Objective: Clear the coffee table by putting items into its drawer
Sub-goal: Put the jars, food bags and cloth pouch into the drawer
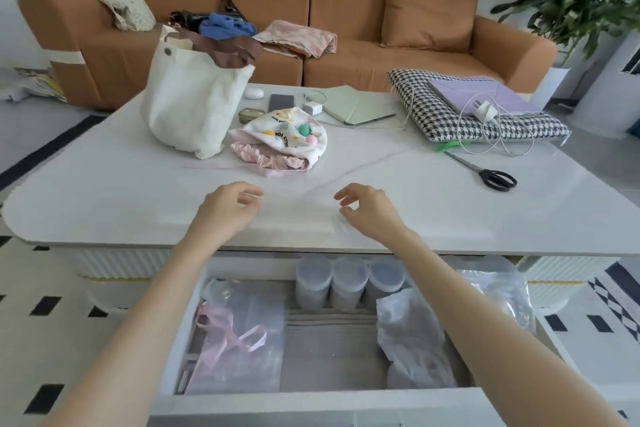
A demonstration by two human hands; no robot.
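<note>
The white coffee table [121, 191] has its drawer [332, 399] pulled out toward me. In the drawer lie plastic bags [242, 333] and three clear lidded jars [348, 282]. My left hand [230, 206] and my right hand [367, 210] hover over the table's near edge, fingers loosely curled, holding nothing. Beyond them sits a printed drawstring pouch [284, 139] with pink ruffled trim. A cream tote bag [192, 104] stands at the left. Black scissors [491, 175] lie at the right.
Further back on the table are a phone [281, 102], an earbud case [254, 92], a charger [313, 108], a green tablet [356, 107], and a houndstooth sleeve [446, 114] bearing a purple tablet [485, 95] and a white cable [502, 139]. An orange sofa [381, 59] with clothes stands behind.
</note>
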